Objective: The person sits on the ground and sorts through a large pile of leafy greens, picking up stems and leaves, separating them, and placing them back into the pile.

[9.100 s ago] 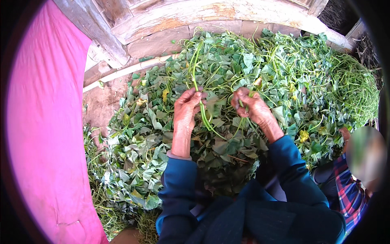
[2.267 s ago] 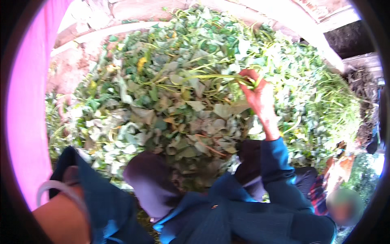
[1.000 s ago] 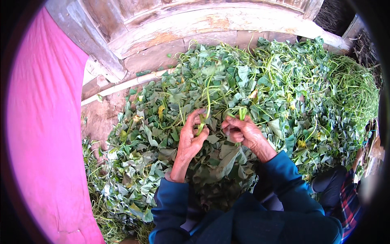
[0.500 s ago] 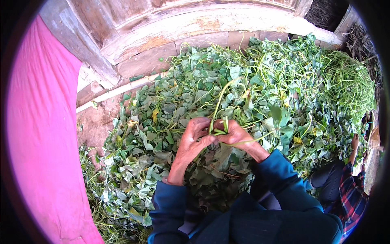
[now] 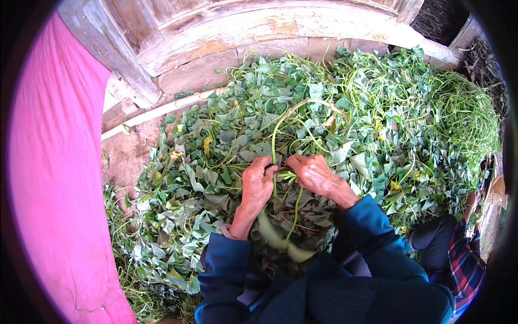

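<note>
My left hand (image 5: pixel 257 184) pinches a long green vine stem (image 5: pixel 273 141) between thumb and fingers. That stem arches up over the leaf pile and bends off to the right; below my fingers it curls in a small loop. Close beside it, my right hand (image 5: pixel 319 176) is closed on several short cut stems (image 5: pixel 287 176) whose ends poke out toward my left hand. Under both hands a thin stalk (image 5: pixel 295 213) hangs down, and a pale leaf (image 5: pixel 272 232) there is smeared by motion. The fingertips of my right hand are partly hidden.
A broad heap of leafy green vines (image 5: pixel 216 162) surrounds me. Leafless stems (image 5: pixel 467 119) are piled at the far right. Pink cloth (image 5: pixel 59 178) hangs at left; a pale pole (image 5: pixel 162 114) lies by the wooden wall (image 5: pixel 270 29). Another person in a plaid sleeve (image 5: pixel 467 262) sits at lower right.
My hands have drawn slightly apart, and my right hand has turned its back upward. The long stem stands more arched, and a leafy stalk now hangs below my hands.
</note>
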Demonstrator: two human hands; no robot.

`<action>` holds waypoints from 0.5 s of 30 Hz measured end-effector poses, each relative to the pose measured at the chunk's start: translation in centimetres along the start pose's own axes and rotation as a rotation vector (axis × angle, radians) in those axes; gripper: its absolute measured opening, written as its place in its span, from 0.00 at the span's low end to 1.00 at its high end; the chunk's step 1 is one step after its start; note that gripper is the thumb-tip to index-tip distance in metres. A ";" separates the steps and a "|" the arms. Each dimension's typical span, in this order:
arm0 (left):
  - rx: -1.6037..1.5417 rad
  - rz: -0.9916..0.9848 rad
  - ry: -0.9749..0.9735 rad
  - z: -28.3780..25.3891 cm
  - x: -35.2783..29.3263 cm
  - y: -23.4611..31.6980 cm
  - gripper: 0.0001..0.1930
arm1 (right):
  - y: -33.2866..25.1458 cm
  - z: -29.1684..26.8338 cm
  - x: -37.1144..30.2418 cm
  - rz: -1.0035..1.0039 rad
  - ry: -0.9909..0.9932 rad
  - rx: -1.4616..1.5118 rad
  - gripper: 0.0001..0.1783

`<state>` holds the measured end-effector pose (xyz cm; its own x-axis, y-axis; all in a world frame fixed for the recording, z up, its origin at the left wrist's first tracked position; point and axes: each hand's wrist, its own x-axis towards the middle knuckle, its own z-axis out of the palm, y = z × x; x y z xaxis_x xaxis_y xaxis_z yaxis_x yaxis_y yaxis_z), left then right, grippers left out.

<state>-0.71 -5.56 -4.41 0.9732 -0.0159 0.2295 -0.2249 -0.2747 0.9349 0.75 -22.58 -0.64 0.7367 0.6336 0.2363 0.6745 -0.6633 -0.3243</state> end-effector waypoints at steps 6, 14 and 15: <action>-0.278 -0.404 -0.125 -0.7 0.1 2.0 0.02 | 4.4 1.2 -0.2 0.087 0.199 -0.320 0.07; -0.716 -0.306 0.195 -6.5 2.9 1.4 0.03 | 5.0 0.9 -0.6 0.466 0.296 0.655 0.16; -0.763 -0.281 0.234 -7.0 3.1 1.3 0.03 | 4.8 0.8 -0.5 0.535 0.187 0.717 0.15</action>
<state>1.65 0.81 -0.61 0.9816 0.1786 -0.0670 -0.0291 0.4872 0.8728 3.59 -25.74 -3.02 0.9804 0.1963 0.0145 0.0942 -0.4037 -0.9100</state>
